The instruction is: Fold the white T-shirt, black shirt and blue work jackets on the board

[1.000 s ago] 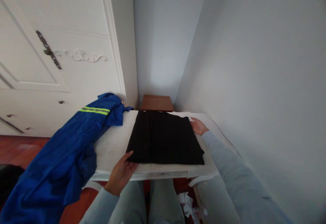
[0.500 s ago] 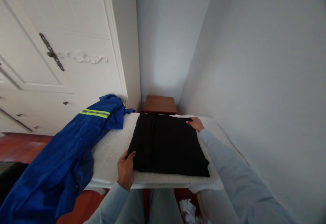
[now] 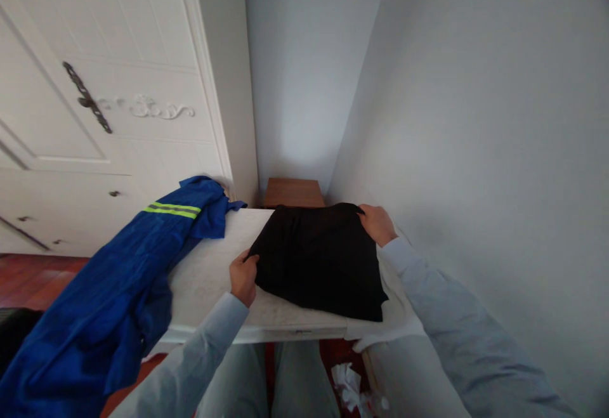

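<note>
A folded black garment [image 3: 318, 259] lies partly lifted over a white-covered table [image 3: 204, 285]; its exact kind is hidden by the folds. My left hand [image 3: 243, 278] is closed on its left edge, thumb on top. At the far right corner my right hand [image 3: 377, 224] pinches the cloth, raising that corner. The near right corner hangs by the table's front edge. To the left, a blue work garment [image 3: 118, 278] with a yellow-green and grey reflective stripe drapes across the table's end and down toward the floor.
A white wardrobe [image 3: 137, 56] with dark handles stands at the left. Behind the table is a small brown wooden stand [image 3: 294, 192]. A grey wall [image 3: 476, 120] closes the right side. Crumpled white paper [image 3: 347, 383] lies on the floor below.
Both hands have raised the black garment's edges from the table. My left hand moved up and away from me, my right hand slightly right and up. The near edge now slants.
</note>
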Available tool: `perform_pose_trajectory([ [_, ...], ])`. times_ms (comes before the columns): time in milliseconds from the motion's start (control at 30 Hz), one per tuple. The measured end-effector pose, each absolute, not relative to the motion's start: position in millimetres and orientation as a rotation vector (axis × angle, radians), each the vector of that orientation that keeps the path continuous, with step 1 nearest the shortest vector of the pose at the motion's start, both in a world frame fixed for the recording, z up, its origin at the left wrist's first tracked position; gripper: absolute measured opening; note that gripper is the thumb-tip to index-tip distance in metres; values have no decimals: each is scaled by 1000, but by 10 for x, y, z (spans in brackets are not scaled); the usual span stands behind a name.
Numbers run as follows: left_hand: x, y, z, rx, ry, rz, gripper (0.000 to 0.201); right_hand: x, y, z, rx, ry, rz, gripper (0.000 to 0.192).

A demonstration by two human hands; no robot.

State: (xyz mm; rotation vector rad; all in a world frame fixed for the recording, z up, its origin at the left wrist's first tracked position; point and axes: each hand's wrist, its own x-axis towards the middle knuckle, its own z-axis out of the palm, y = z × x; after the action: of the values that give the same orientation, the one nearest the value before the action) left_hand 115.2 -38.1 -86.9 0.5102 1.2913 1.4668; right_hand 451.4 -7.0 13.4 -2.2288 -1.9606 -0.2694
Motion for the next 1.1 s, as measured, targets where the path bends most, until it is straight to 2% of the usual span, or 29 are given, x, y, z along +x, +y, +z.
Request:
perform_pose_trajectory([
  [200, 1435, -248, -750, 636, 1318, 1382, 37, 4744, -581, 347, -2313, -1840, -338, 31],
  [433, 1927, -188, -533, 769, 1271, 1212, 32, 5130, -1228, 424, -2382, -1710, -365, 29],
  [700, 2370, -60, -438, 845, 1206, 984, 31, 5585, -1766, 221, -2366, -1510, -353, 26],
  [967, 2762, 188, -438, 940, 1214, 883, 27, 5969, -2049, -103, -2325, -1235, -391, 33],
  [1100, 2987, 431, -469, 1007, 1199, 845, 10, 6052, -2108, -199, -2312, -1132, -445, 37],
])
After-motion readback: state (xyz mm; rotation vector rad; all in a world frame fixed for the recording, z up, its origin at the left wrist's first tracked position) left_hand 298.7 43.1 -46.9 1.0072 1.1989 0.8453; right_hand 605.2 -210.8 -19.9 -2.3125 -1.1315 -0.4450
